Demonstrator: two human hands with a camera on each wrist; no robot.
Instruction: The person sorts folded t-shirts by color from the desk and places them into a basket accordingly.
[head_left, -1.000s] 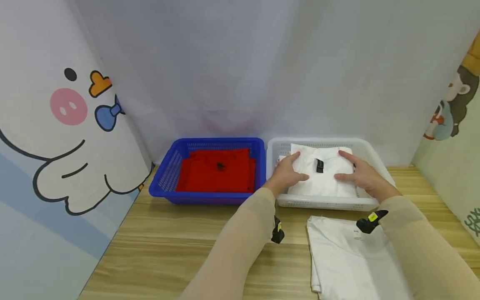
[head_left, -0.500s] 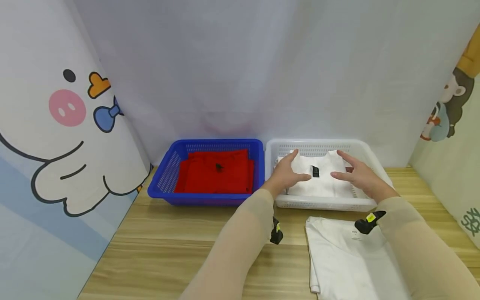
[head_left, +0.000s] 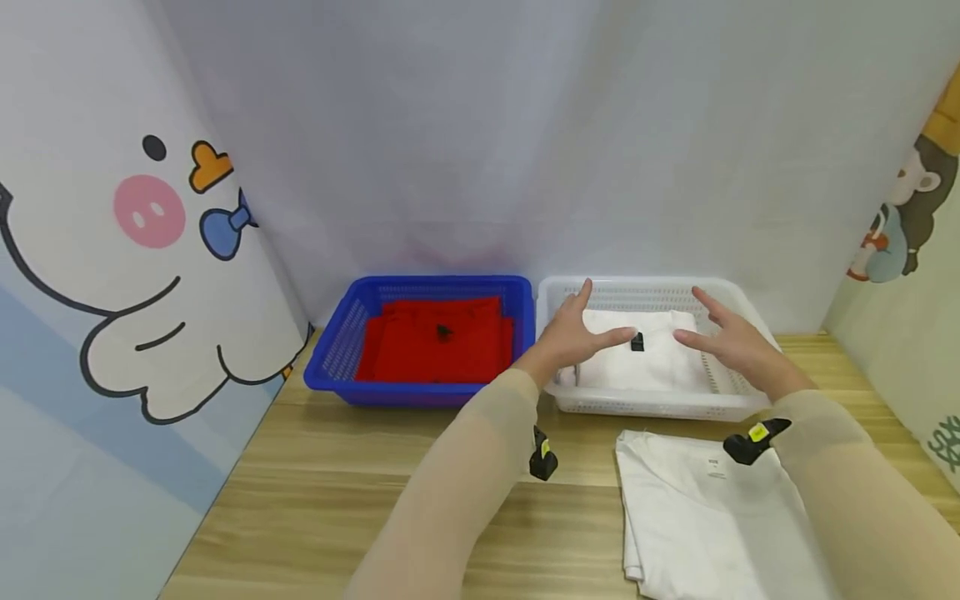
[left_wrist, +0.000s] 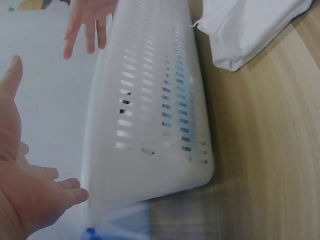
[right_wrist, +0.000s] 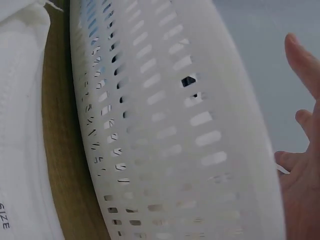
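Note:
A folded white shirt with a black neck label lies in the white plastic basket. Over the basket's left side, my left hand is spread, thumb pointing inward and nothing in its grasp. My right hand mirrors it at the right side, fingers apart and likewise holding nothing. In the left wrist view, the left hand appears beyond the perforated basket wall. The right wrist view catches only part of the right hand past the rim.
Folded red shirts lie in a blue basket at the left. Another folded white shirt is on the wooden table, in front of the white basket and partly under the right forearm. A pale curtain hangs behind.
The white shirt has gone down flat into the white basket and both hands have let go of it. They have risen and spread slightly apart.

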